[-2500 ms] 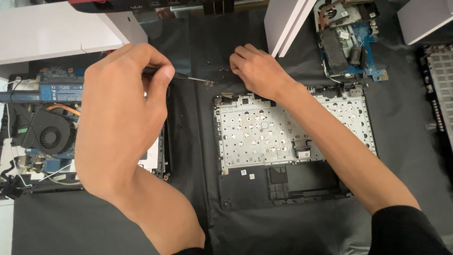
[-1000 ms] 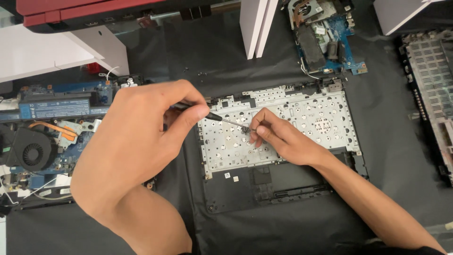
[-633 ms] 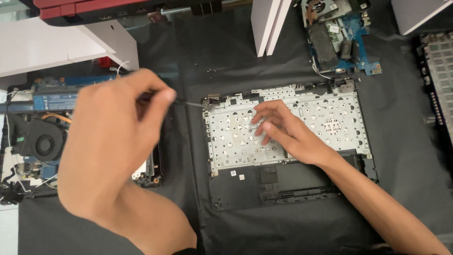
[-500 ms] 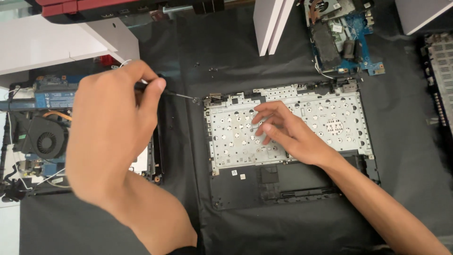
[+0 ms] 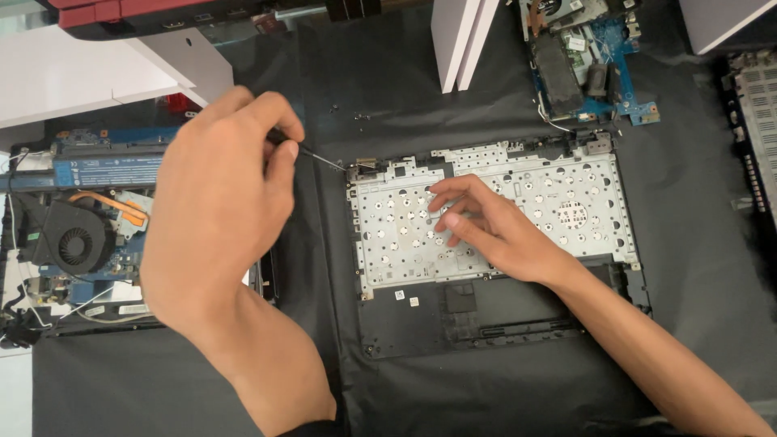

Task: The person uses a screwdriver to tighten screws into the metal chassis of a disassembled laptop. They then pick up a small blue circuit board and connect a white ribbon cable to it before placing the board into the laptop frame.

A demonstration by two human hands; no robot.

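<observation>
Head view, left hand (image 5: 214,214) gripping screwdriver (image 5: 312,154)

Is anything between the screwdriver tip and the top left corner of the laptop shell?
Nothing visible. The left hand holds the screwdriver with its tip at the laptop shell's top left corner. The right hand rests flat on the metal plate, further right.

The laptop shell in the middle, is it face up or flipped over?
Flipped over. The shell shows its keyboard's bare metal back, no keys; the right hand lies flat on it.
</observation>
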